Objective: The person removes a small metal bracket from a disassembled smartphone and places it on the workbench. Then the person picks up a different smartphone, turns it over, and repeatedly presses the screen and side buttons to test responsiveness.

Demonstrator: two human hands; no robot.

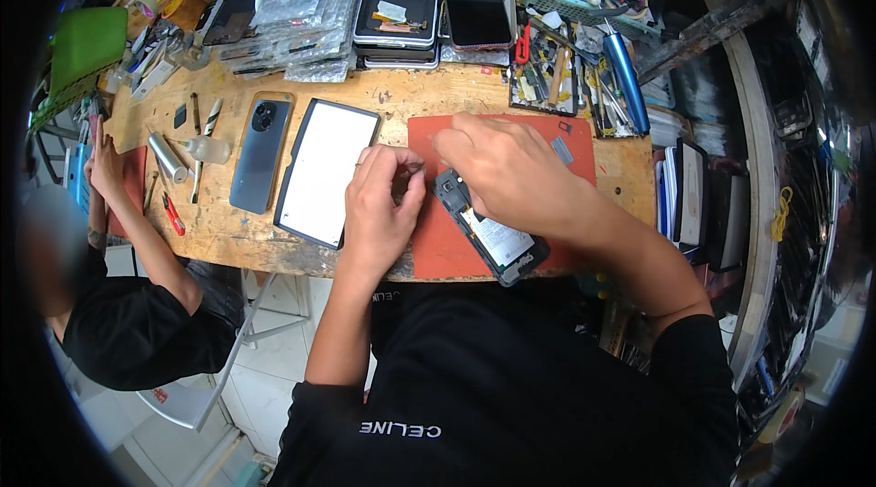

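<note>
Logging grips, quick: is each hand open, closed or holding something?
Left hand: fingers curled toward thumb; grip unclear.
Right hand: curled over the opened phone; grip hidden.

Phone (488,227) in front of me: back cover off, insides showing, black frame. Pale labelled battery (505,243) exposed along the middle, camera block (448,184) at the far-left end, dark textured part (518,266) at the near end. Inner side up, lying slantwise on the red mat (436,245), far end toward the mat's middle, near end at its front edge. My right hand (497,163) hides part of the upper side; contact unclear.
</note>
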